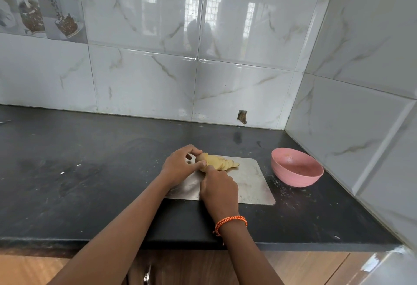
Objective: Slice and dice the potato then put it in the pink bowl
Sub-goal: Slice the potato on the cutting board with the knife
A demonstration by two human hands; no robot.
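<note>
At the bottom of the frame runs a strip of wooden cabinet front, and from there two bare forearms reach up over the edge of the black countertop. The right wrist wears an orange braided bracelet. Just above it, near the centre of the frame, the right hand is clenched, knuckles up, with its forefinger stretched toward the food; it seems to grasp a knife, but neither blade nor handle shows from here, so I cannot tell what it holds. Both hands work over a steel cutting board lying flat on the counter. Slightly higher and to the left, the left hand grips the uncut end of the potato between thumb and curled fingers. The potato lies on the upper part of the board, its right portion already cut into thin slices that lean against one another like fallen tiles (none diced, as far as can be seen). To the right of the board, apart from it, stands the pink bowl, tilted slightly, with only a few specks inside. Beyond, grey-veined white wall tiles fill the upper frame, and decorative printed tiles occupy the upper left corner.
</note>
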